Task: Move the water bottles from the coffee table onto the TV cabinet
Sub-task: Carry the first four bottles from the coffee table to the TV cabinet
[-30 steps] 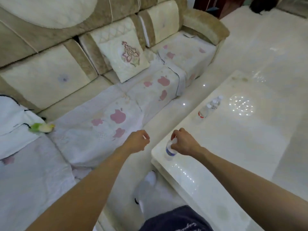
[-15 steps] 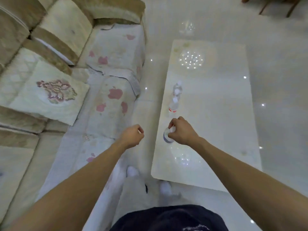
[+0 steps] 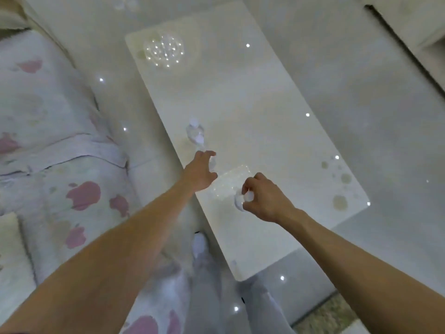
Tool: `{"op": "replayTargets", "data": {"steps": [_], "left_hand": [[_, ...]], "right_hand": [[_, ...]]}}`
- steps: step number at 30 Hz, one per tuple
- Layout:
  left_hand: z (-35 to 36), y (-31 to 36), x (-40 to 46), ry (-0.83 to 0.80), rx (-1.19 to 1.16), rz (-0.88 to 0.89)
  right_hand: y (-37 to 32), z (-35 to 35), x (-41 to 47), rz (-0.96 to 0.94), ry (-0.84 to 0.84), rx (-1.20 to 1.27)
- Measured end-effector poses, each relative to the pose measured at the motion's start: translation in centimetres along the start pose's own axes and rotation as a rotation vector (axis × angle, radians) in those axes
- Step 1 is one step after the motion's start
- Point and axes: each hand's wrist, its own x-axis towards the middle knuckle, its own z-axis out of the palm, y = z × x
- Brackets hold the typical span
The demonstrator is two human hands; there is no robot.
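None of the bottles has reached the TV cabinet, which I cannot pick out in view, so the task looks barely begun. The right hand (image 3: 263,201) is clamped around one water bottle (image 3: 238,201) at the coffee table (image 3: 277,112)'s near end. The left hand (image 3: 200,171), fingers spread and empty, reaches toward the two other bottles (image 3: 195,134) standing just beyond it near the table's left edge.

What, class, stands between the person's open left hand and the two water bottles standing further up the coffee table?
Nothing visible. The left hand reaches open across bare tabletop of the coffee table toward the two bottles; no object lies in between.
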Motion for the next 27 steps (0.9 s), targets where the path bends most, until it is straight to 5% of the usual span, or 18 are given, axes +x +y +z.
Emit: {"op": "replayTargets", "data": {"steps": [8,13,27], "left_hand": [[4.1,-2.0,7.7,-0.071,0.491,0.16],[3.9,-2.4,6.6,0.031,0.515,0.177],[2.3,9.1,0.0,-0.233,0.532,0.286]], "right_hand": [[2.6,3.9,2.2,0.112,0.091,0.11],[3.3,4.0,1.5,0.163,0.106,0.162],[8.8,-2.1,-5.9,0.275,0.284,0.296]]}}
